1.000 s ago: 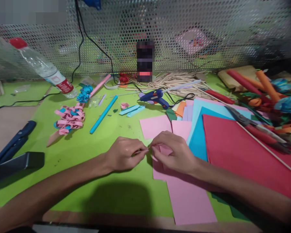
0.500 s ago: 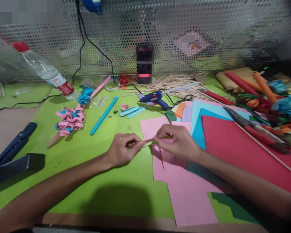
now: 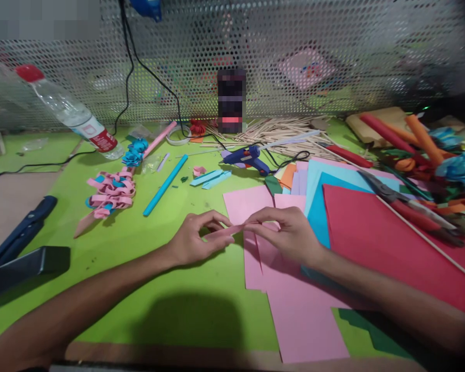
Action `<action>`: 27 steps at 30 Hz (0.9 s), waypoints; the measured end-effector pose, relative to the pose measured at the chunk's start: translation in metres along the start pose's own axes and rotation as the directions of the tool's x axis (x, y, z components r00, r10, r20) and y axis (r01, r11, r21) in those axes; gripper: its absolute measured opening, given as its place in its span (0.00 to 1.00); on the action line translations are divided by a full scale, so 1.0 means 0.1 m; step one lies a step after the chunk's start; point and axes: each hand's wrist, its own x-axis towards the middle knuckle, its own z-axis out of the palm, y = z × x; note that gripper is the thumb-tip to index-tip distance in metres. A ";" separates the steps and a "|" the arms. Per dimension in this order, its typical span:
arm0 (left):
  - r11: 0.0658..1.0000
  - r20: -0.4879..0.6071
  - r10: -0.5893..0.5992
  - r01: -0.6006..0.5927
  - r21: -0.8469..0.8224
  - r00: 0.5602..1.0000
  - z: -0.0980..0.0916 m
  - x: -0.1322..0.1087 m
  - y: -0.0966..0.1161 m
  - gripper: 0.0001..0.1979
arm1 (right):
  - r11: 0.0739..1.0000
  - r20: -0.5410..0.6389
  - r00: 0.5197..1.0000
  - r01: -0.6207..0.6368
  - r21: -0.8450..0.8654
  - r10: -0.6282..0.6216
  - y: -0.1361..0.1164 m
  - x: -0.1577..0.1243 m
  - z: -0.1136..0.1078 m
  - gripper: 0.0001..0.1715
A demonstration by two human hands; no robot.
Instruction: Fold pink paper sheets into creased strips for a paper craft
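Observation:
A narrow pink paper strip point(image 3: 237, 228) stretches between my two hands, a little above the green table top. My left hand point(image 3: 199, 236) supports one end of it along the thumb, with the forefinger arched above. The other end is pinched between thumb and fingertips of my right hand point(image 3: 284, 232). Beneath my right hand lie sheets of pink paper point(image 3: 302, 315). Beyond my left hand are a blue paper tube point(image 3: 165, 186) and folded light blue paper strips point(image 3: 211, 179). A pink and blue paper-loop flower piece point(image 3: 112, 191) lies farther left.
A blue glue gun point(image 3: 246, 157) with a black cord lies behind my hands, before many thin wooden sticks point(image 3: 267, 128). Red paper point(image 3: 391, 237) with pliers point(image 3: 406, 204) on it is at right. A water bottle point(image 3: 73, 113) and a stapler point(image 3: 21, 232) stand left.
My left hand's fingers have loosened and lifted from the thumb, showing more of the pink strip. My right hand has shifted slightly, its fingers straighter, still pinching the strip.

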 end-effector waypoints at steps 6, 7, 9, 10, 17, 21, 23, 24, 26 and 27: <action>0.979 0.093 -0.070 0.087 -0.184 0.993 -0.02 0.01 -0.03 0.11 | 1.000 0.041 0.999 0.029 -0.009 -0.029 -0.01 -0.02 0.00 0.05; 0.978 0.089 -0.077 0.092 -0.187 0.993 -0.02 0.02 -0.03 0.12 | 0.999 0.049 0.998 0.032 -0.005 -0.031 -0.02 -0.03 0.00 0.06; 0.972 0.093 -0.087 0.105 -0.212 0.992 -0.03 0.03 -0.05 0.13 | 0.999 0.059 0.997 0.040 0.001 -0.040 -0.02 -0.03 0.01 0.06; 0.968 0.099 -0.091 0.112 -0.226 0.991 -0.03 0.03 -0.05 0.13 | 0.999 0.059 0.997 0.041 0.003 -0.041 -0.02 -0.03 0.01 0.06; 0.976 0.118 -0.082 0.104 -0.192 0.990 -0.05 0.04 -0.04 0.15 | 0.981 0.021 0.992 -0.129 0.143 0.128 0.03 0.02 0.04 0.08; 0.989 0.153 -0.054 0.075 -0.131 0.987 -0.05 0.05 0.00 0.17 | 0.990 0.022 0.996 -0.091 0.104 0.089 0.04 0.00 0.03 0.02; 0.995 0.161 -0.039 0.053 -0.087 0.986 -0.05 0.06 0.02 0.18 | 0.997 0.027 0.999 -0.041 0.063 0.040 0.02 -0.01 0.02 0.03; 0.997 0.160 -0.028 0.038 -0.061 0.987 -0.05 0.06 0.03 0.18 | 0.999 0.027 0.999 -0.023 0.039 0.022 0.02 -0.02 0.02 0.04; 1.000 0.144 0.017 -0.018 0.006 0.989 -0.05 0.07 0.04 0.17 | 1.000 0.018 1.000 0.011 0.000 -0.011 0.00 -0.03 0.01 0.07; 0.998 0.132 0.048 -0.054 0.043 0.990 -0.05 0.07 0.04 0.16 | 1.000 0.016 0.999 0.029 -0.011 -0.029 -0.01 -0.03 0.01 0.08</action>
